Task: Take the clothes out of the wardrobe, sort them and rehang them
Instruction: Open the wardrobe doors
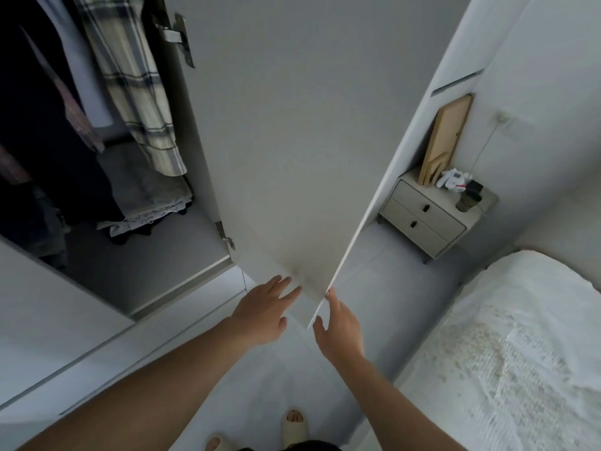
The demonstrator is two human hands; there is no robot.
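At lower centre of the head view: left hand (268, 309) flat and released against the wardrobe door (286, 141); right hand (338, 323) loosely open, fingertip on its free edge, likely swinging it. Upper left: clothes (130, 92) hanging inside, untouched. At right: bed (504, 353) and nightstand (429, 216) narrowing swing room.
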